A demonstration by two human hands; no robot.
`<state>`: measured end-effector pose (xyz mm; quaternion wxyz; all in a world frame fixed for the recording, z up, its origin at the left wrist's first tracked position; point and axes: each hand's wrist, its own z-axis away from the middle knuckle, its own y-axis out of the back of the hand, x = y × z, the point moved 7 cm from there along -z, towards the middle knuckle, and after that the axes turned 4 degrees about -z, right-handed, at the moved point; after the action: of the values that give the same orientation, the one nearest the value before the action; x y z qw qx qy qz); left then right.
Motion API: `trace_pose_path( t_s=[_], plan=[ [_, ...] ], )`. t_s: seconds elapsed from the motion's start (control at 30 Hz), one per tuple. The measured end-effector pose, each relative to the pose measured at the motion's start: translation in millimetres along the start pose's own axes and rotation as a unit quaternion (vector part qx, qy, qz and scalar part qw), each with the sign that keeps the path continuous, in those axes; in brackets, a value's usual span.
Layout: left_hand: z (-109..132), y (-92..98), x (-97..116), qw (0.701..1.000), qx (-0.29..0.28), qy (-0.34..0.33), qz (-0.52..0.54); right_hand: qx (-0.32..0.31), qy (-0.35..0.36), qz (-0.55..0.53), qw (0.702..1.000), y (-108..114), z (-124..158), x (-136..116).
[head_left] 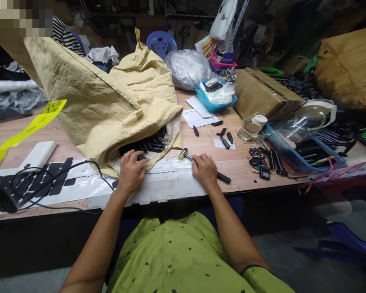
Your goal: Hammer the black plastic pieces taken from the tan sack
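Observation:
My right hand (205, 171) is closed around the dark handle of a small hammer (183, 154) with a yellowish, clear-looking face, which lies low over the table's front edge. My left hand (132, 171) is at the mouth of a large cream cloth sack (110, 106), its fingers bent around a small black handle, mostly hidden. Many black handles (152, 143) spill inside the sack's opening. Below both hands lies a white, tape-covered board (171, 183). Several loose black handles (225, 142) lie beyond my right hand, with thin screws or nails scattered among them.
To the right are keys (256, 152), a glass jar (251, 127), a blue basket (305, 152) with a clear jug (311, 118), and a cardboard box (265, 93). A teal basket (216, 106) stands behind. At left are a cable (94, 162) and a white block (41, 154). A person in striped clothing (65, 36) is behind.

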<state>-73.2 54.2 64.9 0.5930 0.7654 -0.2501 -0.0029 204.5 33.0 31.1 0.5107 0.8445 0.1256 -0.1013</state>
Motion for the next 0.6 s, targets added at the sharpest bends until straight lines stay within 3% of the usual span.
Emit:
trace_pose_path(
  t_s=[0.07,0.17,0.6],
  plan=[
    [-13,2.8,-19,0.997,0.011,0.051,-0.049,0.000,-0.001,-0.001,1.000,0,0,-1],
    [-22,1.5,-32,0.994,0.001,0.081,-0.080,0.000,0.000,-0.003,1.000,0,-1,-2],
    [-24,2.1,-36,0.992,0.011,0.089,-0.087,-0.003,0.002,0.002,1.000,-1,-2,-3]
  ],
)
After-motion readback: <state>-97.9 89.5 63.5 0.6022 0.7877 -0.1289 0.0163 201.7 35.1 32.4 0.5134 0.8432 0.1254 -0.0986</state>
